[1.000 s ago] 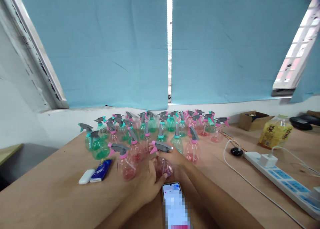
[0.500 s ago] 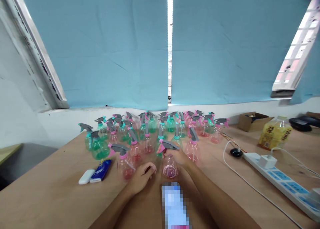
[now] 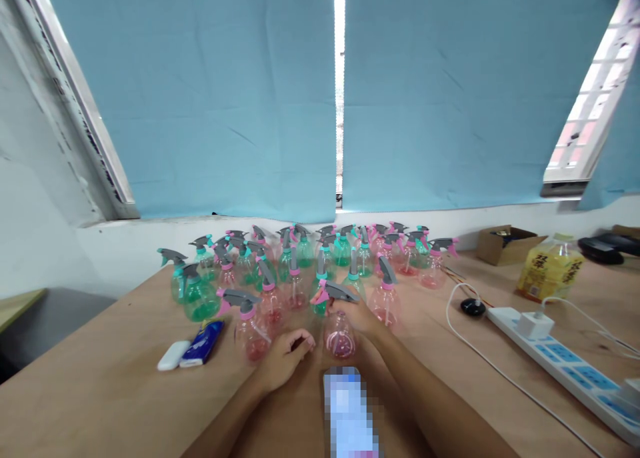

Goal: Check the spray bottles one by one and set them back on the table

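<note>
My right hand (image 3: 356, 313) is wrapped round the top of a pink see-through spray bottle, its fingers partly hidden behind the grey and pink trigger head (image 3: 339, 291). Below that head, the bottle's round body (image 3: 341, 338) is upright on the table. I cannot tell whether head and neck are joined. My left hand (image 3: 289, 355) rests on the table with loosely curled fingers, thumb apart, and nothing visible in it. Just left of it stands another pink spray bottle (image 3: 251, 338). A phone (image 3: 350, 411) with a blurred screen lies between my forearms.
Several green and pink spray bottles (image 3: 295, 291) crowd the back of the table. A blue packet (image 3: 202, 343) and white case (image 3: 173, 356) lie at left. To the right are a power strip (image 3: 560, 365) with cables, a yellow-labelled jug (image 3: 550, 271) and a cardboard box (image 3: 506, 245).
The fingers of my left hand have shifted slightly. My right hand has barely moved and still grips the spray bottle's top.
</note>
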Available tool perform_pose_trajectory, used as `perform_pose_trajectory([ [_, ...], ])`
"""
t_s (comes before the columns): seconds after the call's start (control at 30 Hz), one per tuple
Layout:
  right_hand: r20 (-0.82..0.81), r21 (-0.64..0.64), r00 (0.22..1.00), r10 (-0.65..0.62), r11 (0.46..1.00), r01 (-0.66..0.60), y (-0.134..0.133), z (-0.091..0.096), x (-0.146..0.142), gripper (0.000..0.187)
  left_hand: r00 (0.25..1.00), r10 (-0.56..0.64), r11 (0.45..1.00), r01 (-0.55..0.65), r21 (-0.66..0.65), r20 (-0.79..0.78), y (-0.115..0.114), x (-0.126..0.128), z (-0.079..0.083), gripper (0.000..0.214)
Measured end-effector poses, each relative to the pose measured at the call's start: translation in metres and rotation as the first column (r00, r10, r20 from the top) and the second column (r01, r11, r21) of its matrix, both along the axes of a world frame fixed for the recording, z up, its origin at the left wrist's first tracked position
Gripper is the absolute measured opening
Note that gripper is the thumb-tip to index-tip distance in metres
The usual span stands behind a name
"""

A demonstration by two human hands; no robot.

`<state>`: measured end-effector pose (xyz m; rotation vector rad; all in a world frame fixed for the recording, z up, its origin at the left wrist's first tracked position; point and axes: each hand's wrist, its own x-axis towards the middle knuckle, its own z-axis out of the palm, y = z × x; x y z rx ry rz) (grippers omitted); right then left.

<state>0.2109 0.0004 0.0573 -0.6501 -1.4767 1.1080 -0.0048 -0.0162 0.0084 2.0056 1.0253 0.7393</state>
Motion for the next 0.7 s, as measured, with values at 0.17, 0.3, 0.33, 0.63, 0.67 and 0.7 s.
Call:
perform_pose_trajectory([
  [0.17, -0.037, -0.022, 0.999, -0.016, 1.000, 0.015, -0.002, 0.000, -0.001, 0.018, 0.999, -0.010, 0.999, 0.011, -0.032, 0.031, 0.001, 0.000, 0.003, 0.035],
  [0.3, -0.056, -0.021, 0.998, -0.029, 0.999, 0.028, -0.003, 0.000, -0.003, 0.020, 0.995, -0.005, 0.996, 0.015, -0.092, 0.104, 0.004, -0.002, 0.005, 0.041],
  [0.33, -0.051, -0.016, 0.998, -0.036, 0.999, 0.035, -0.003, -0.001, -0.003, 0.023, 0.993, 0.001, 0.995, 0.011, -0.102, 0.120, 0.005, -0.003, 0.004, 0.042],
  [0.63, -0.043, -0.018, 0.999, -0.031, 0.999, 0.030, 0.000, -0.005, -0.002, 0.021, 0.968, 0.039, 0.982, 0.008, -0.188, 0.246, 0.010, -0.010, 0.000, 0.041],
  [0.67, -0.052, -0.024, 0.998, -0.028, 0.999, 0.027, -0.001, -0.004, -0.002, 0.018, 0.967, 0.042, 0.981, 0.008, -0.193, 0.252, 0.010, -0.010, 0.000, 0.041],
  [0.7, -0.056, -0.029, 0.998, -0.032, 0.999, 0.031, -0.001, -0.004, -0.002, 0.016, 0.966, 0.044, 0.981, 0.007, -0.196, 0.256, 0.011, -0.010, 0.000, 0.041],
])
